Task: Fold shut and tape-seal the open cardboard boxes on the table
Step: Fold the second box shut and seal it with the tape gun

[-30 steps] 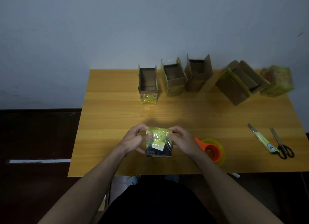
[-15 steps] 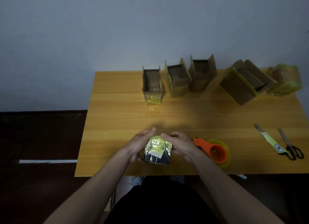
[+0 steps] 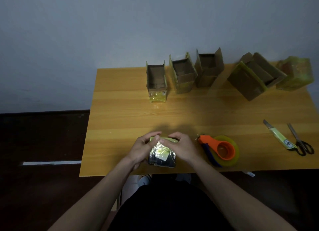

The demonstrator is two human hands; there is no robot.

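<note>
Small taped box (image 3: pixel 162 155) is being held at the table's (image 3: pixel 120 120) near edge, between left hand (image 3: pixel 143 148) and right hand (image 3: pixel 183 147); fingers curled over its top, equally near, long axis undetermined.

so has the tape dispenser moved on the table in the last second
No. The tape dispenser sits at the same spot near the table's front edge, just right of the right hand; only the camera shifted.

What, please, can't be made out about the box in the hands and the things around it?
- Head view: top of the held box, covered by the left hand and right hand; whether it is sealed is unclear.
- Printing on the knife: too small.
- Tape roll: partly hidden by its orange dispenser.
- Wrapped box at far right: contents blurred by film.
</note>
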